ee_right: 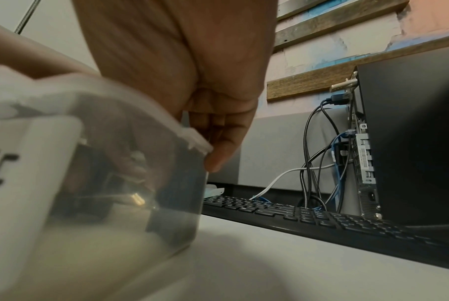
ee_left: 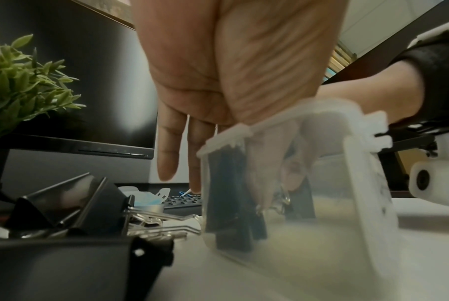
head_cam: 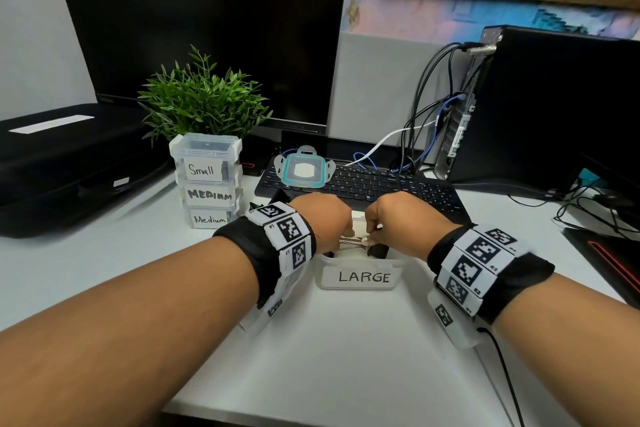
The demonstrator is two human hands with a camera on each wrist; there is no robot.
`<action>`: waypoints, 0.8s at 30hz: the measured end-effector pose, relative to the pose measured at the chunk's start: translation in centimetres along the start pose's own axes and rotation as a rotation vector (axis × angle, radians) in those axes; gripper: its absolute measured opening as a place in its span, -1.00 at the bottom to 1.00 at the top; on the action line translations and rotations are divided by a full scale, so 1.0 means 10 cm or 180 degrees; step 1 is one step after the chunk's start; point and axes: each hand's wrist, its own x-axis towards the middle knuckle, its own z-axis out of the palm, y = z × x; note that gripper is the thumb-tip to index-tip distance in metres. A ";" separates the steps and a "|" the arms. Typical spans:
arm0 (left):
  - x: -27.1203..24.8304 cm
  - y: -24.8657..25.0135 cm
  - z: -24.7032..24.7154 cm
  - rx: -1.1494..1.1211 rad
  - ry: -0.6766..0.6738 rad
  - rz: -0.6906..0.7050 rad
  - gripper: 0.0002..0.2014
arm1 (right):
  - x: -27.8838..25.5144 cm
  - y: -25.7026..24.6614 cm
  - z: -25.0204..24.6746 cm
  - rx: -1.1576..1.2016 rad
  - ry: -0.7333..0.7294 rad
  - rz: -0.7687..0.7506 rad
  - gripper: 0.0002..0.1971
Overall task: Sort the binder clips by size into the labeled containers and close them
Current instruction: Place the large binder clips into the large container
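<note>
Both hands down in LARGE container, frame centre on counter. Left hand pinching binder clip wire handle; right hand fingers curled in, grip unclear. Lid on keyboard.

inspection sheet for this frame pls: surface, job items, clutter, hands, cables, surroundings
Surface: white desk, bare in front.
Job's things: open LARGE box holding black clips; closed stack labeled Small, MEDIUM, Medium at left; lid lying on the keyboard; more clips on the desk left of the box.
Clutter: plant, black case.
Hands: left hand and right hand both reach into the LARGE box, fingers on clip handles; exact grip hidden.
Cables: bundle behind the PC tower; more at right.
Surroundings: dark monitor, painted wall.
</note>
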 end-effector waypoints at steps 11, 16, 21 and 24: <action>-0.01 -0.10 0.03 -0.0635 0.0317 -0.0026 -0.51 | -0.05 -0.01 -0.01 -0.0040 -0.0016 -0.0062 -0.89; -0.07 -0.43 -0.08 -0.1467 0.0584 -0.0367 -0.80 | -0.03 -0.02 0.00 -0.0113 0.0001 -0.0070 -0.84; -0.10 -0.75 -0.14 -0.0946 0.0406 -0.0953 -0.77 | 0.00 -0.02 0.01 -0.0213 0.0020 -0.0092 -0.84; -0.11 -0.74 -0.09 -0.0649 0.0206 -0.1037 -0.73 | -0.01 -0.01 0.02 -0.0248 0.0023 -0.0104 -0.85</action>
